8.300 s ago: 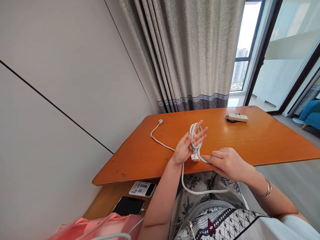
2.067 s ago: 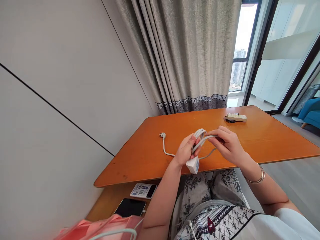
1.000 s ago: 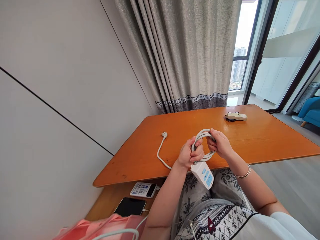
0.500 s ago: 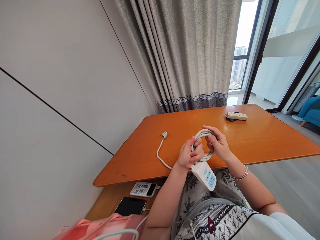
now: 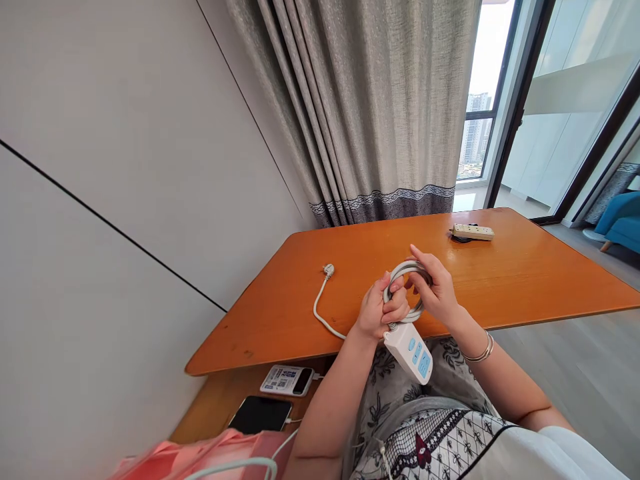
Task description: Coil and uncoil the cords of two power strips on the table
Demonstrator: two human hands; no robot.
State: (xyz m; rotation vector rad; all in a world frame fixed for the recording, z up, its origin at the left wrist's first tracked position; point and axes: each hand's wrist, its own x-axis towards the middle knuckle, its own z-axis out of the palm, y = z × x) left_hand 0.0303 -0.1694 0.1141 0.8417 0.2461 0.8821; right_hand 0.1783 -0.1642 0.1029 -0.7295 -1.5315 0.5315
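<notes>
My left hand (image 5: 376,312) is closed round a coil of white cable (image 5: 404,272) above the near edge of the orange table (image 5: 525,273). My right hand (image 5: 434,288) pinches the coil's right side, fingers curled on the loops. A white power strip head with blue sockets (image 5: 411,349) hangs from the coil just below my left hand. The cable's loose end runs left across the table to a white plug (image 5: 328,270).
A second cream power strip (image 5: 473,232) lies at the table's far right. On a lower shelf at the left sit a small device with a label (image 5: 286,380) and a dark phone (image 5: 260,415). A grey curtain (image 5: 370,107) and a wall stand behind the table.
More cable has been wound into the coil; the loose end and plug have been pulled nearer. In the last second my right hand shifted slightly along the coil's right side.
</notes>
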